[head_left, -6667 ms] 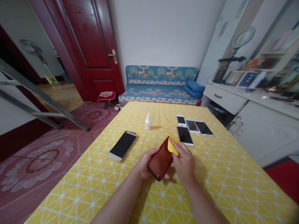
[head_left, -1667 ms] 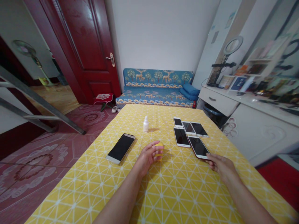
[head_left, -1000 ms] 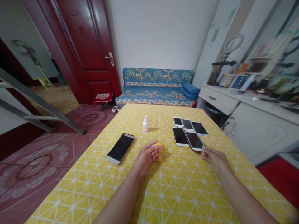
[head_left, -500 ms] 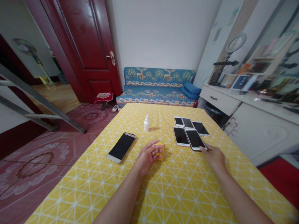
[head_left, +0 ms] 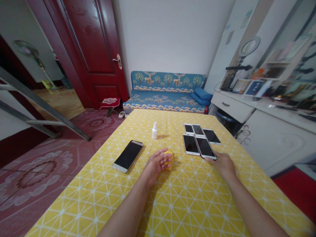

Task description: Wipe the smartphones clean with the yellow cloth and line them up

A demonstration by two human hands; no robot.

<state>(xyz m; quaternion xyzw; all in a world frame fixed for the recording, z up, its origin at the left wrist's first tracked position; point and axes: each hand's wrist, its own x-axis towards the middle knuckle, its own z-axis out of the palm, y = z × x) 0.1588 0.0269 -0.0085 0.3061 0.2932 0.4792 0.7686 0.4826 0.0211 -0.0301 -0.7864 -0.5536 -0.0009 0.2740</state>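
Note:
My left hand rests on the table with its fingers curled round a small yellow piece, perhaps a cloth or sponge; the fingers partly cover it. At the near right corner of a white-framed smartphone is my right hand, thumb on the lower edge and fingers along the side. That phone lies screen up beside another smartphone. Behind these two lie a small phone, a grey-screened phone and a phone turned at a slant.
A larger smartphone lies alone on the left of the yellow patterned tablecloth. A white spray bottle stands upright near the middle. Beyond the table is a blue sofa; a white dresser stands to the right.
My right hand has shifted slightly left and toward me, its thumb now lower on the phone's near edge. The phone has slid a little to the left. My left hand stays put.

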